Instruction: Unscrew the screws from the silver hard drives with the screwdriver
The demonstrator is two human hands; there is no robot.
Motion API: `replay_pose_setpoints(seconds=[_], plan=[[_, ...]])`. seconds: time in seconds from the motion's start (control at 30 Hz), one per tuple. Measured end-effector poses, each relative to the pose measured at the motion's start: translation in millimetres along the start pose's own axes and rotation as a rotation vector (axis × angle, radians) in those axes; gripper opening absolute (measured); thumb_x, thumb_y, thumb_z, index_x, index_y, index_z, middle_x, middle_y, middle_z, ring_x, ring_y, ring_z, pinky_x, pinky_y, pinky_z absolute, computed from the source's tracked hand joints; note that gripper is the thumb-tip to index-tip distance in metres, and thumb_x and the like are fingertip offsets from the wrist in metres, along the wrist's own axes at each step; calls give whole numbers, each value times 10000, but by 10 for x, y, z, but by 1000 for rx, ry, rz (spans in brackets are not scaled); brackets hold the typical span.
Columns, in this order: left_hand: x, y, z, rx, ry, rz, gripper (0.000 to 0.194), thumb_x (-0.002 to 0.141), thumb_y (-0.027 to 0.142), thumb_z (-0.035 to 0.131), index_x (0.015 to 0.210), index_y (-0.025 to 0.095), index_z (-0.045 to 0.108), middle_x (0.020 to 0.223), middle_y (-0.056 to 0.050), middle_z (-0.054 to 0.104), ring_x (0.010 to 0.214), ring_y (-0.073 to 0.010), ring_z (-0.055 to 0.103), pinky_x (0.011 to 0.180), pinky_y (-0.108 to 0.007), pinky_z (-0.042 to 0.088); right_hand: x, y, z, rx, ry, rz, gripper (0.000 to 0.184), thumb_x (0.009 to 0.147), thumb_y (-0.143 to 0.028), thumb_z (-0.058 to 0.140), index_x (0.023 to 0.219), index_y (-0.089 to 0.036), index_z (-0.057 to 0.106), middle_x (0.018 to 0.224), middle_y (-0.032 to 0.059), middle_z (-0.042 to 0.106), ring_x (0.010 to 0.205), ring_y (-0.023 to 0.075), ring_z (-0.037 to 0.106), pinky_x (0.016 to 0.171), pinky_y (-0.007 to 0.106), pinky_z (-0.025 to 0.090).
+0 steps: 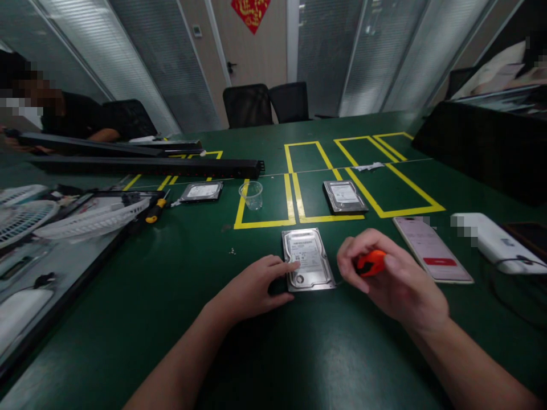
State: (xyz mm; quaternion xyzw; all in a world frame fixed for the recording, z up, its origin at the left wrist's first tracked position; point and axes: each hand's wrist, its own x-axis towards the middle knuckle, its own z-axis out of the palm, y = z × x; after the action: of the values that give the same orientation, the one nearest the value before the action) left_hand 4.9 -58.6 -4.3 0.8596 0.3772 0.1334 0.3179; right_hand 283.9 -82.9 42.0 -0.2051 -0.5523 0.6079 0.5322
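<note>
A silver hard drive (314, 267) with a white label lies flat on the green table in front of me. My left hand (260, 282) holds it from the left, the index finger resting on the label and the thumb at its near left corner. In my right hand (395, 279) is a screwdriver (371, 263) with an orange and black handle. Its thin shaft reaches toward the drive's near right corner; whether the tip touches is too blurred to tell. Tiny screw-like bits (232, 251) lie left of the drive.
Beyond sit a second hard drive (344, 197), a third hard drive (201, 192) and a clear plastic cup (252, 195). A phone (432, 250) and a white device (498, 242) lie right. A yellow-black screwdriver (156, 209) and long black bars (171, 167) are left. Two people sit across.
</note>
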Motion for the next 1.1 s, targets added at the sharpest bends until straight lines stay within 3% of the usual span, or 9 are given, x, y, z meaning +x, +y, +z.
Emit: replay_pose_setpoints(seconds=[0.1,0.27,0.47,0.8,1.1], plan=[[1,6,-5,3,-3,6,681,928,268,791,1559,305,537,1278,-92,652,1110,-255,629,968,-408,535,18,-13,-1,-13,-14,-26,440,1077,-428,404,990,-164,746,858,95,645,632,178,516,607,357,397],[3,11,-10,10,-5,-1,676,926,269,793,1553,298,543,1271,-89,650,1104,-250,629,965,-401,533,20,-5,1,23,-12,6,183,984,-396,637,985,-212,637,983,65,655,667,162,566,612,331,403],[2,3,-2,11,-2,6,678,923,264,795,1551,290,543,1265,-88,649,1096,-244,625,964,-395,528,-6,2,30,78,-8,56,201,983,-407,645,976,-236,539,939,46,660,597,129,487,544,302,322],[-1,1,-1,20,-8,-5,679,928,281,791,1557,295,536,1268,-88,648,1106,-249,626,965,-394,530,-15,-11,25,85,11,39,207,993,-430,610,971,-238,537,925,42,654,589,126,471,559,318,302],[7,179,84,176,50,-86,686,930,499,763,1532,248,552,1229,-106,656,1064,-275,631,933,-438,558,-23,-72,-52,41,99,-71,198,983,-432,577,971,-234,572,898,43,641,571,135,481,531,334,306]])
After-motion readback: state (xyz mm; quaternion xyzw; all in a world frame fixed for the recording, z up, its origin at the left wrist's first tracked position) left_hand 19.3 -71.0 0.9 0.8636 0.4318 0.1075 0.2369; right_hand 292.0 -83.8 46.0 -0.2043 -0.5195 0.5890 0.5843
